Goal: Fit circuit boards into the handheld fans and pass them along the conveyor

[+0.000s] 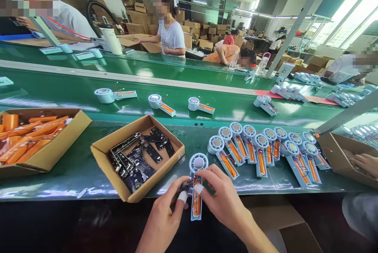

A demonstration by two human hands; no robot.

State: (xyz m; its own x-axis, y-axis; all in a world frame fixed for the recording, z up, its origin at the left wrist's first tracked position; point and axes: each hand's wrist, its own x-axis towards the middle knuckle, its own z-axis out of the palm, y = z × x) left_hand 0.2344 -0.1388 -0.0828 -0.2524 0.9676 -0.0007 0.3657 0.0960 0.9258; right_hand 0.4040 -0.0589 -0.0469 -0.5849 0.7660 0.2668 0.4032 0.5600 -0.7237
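Fingers closed, my left hand (167, 209) holds a small black circuit board (183, 188) beside the neck of a light-blue handheld fan half (199, 163). This fan half lies at the bench's front edge, its round head away from me and its open handle toward me. Inside the handle sits an orange battery (196, 201). My right hand (220, 194) is pinched over the neck, at the thin wires (193, 180) that run toward the board; the exact fingertip contact is partly hidden. White covers wrap both thumbs.
A cardboard box (156, 179) of circuit boards stands at left, with a box (69, 138) of orange batteries beyond. Several fan halves (261, 154) crowd the right. More lie on the green conveyor (177, 87). A co-worker's hand (364, 164) reaches into a box (332, 150) at far right.
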